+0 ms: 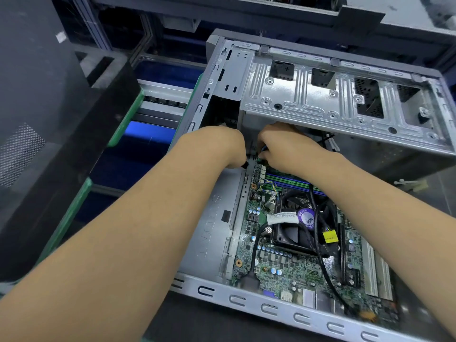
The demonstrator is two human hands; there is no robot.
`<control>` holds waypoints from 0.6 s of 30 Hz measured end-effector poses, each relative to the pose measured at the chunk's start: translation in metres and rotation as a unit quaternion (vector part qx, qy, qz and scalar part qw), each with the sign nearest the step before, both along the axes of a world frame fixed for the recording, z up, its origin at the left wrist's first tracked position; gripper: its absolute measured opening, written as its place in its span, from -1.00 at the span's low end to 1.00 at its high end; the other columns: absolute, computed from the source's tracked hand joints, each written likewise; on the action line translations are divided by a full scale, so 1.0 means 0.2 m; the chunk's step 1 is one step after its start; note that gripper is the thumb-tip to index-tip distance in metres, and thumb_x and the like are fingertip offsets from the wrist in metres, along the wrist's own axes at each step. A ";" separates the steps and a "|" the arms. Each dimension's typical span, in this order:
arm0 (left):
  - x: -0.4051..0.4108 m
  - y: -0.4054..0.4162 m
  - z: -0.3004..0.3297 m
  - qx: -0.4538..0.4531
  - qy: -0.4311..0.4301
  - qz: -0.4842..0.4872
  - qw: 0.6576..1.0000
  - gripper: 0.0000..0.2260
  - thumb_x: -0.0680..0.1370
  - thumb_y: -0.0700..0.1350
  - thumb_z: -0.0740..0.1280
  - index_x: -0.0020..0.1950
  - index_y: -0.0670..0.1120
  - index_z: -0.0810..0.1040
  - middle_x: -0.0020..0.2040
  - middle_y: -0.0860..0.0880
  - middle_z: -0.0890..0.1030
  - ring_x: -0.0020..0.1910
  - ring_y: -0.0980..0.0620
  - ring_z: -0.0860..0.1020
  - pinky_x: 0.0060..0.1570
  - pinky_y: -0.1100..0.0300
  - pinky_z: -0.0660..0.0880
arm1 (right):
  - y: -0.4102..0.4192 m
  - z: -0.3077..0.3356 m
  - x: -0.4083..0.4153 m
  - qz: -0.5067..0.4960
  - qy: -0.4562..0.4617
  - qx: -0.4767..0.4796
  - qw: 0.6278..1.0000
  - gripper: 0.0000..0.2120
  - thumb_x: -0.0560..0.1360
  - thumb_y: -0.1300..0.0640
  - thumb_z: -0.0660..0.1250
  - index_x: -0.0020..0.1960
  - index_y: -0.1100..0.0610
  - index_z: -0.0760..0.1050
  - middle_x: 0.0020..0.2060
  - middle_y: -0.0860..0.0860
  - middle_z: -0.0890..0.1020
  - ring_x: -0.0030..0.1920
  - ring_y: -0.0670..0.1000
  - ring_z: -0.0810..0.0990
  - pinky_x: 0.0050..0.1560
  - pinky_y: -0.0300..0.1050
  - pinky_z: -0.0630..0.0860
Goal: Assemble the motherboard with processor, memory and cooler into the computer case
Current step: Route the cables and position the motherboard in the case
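An open grey computer case (249, 304) lies on its side with a green motherboard (278, 270) seated inside. A black cooler fan (298, 225) with a purple label sits on the board, and memory sticks (288, 180) run along its far edge. Black cables (320, 255) cross the fan, one with a yellow tag (330, 236). Both hands reach under the raised metal drive cage (320, 95) at the board's far corner. My left hand (219, 146) is closed around a small black part at the case wall. My right hand (286, 146) pinches something with blue wires; the fingers hide it.
A black panel with green edging (74, 154) stands to the left of the case. Blue bins and metal racking (148, 134) lie beyond it. A small white part (404, 182) rests on the bench right of the case.
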State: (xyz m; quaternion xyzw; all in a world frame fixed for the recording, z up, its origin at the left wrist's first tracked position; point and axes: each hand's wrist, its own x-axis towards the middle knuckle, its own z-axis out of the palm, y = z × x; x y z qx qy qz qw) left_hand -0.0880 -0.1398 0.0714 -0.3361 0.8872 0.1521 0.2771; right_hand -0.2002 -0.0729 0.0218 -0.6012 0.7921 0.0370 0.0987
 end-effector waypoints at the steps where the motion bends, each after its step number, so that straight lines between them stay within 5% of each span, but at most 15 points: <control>1: 0.00 0.00 0.00 -0.001 0.000 0.000 1.000 -0.77 0.65 -0.16 0.12 0.17 -0.26 0.46 -0.35 -0.09 0.39 -0.44 0.02 0.36 -0.29 0.15 0.40 | 0.00 0.00 0.00 0.000 -0.003 -0.002 1.000 -0.91 0.51 0.20 0.33 -0.03 0.22 0.53 -0.11 0.16 0.56 -0.10 0.17 0.55 -0.17 -0.10 0.47; 7: 0.00 0.00 0.00 -0.002 -0.003 -0.009 1.000 -0.77 0.65 -0.18 0.11 0.17 -0.27 0.46 -0.36 -0.08 0.39 -0.45 0.02 0.35 -0.46 0.21 0.31 | 0.00 0.00 0.01 0.000 -0.006 -0.002 1.000 -0.88 0.51 0.19 0.34 0.01 0.21 0.54 -0.07 0.17 0.56 -0.09 0.17 0.55 -0.12 -0.09 0.51; 14: -0.01 0.00 0.00 -0.005 -0.006 -0.008 1.000 -0.76 0.65 -0.19 0.11 0.17 -0.29 0.47 -0.36 -0.10 0.40 -0.46 0.01 0.36 -0.26 0.14 0.38 | 0.01 0.01 0.04 0.011 0.018 -0.015 1.000 -0.91 0.47 0.33 0.30 -0.03 0.23 0.47 -0.10 0.19 0.48 -0.26 0.13 0.40 -0.30 -0.15 0.32; 18: 0.00 0.00 0.00 -0.005 -0.010 -0.010 1.000 -0.76 0.65 -0.18 0.12 0.16 -0.28 0.48 -0.37 -0.09 0.41 -0.46 0.01 0.36 -0.47 0.21 0.30 | 0.00 -0.01 0.04 0.007 -0.012 -0.011 1.000 -0.88 0.50 0.27 0.29 0.03 0.24 0.44 -0.03 0.21 0.47 -0.07 0.19 0.48 -0.20 -0.11 0.40</control>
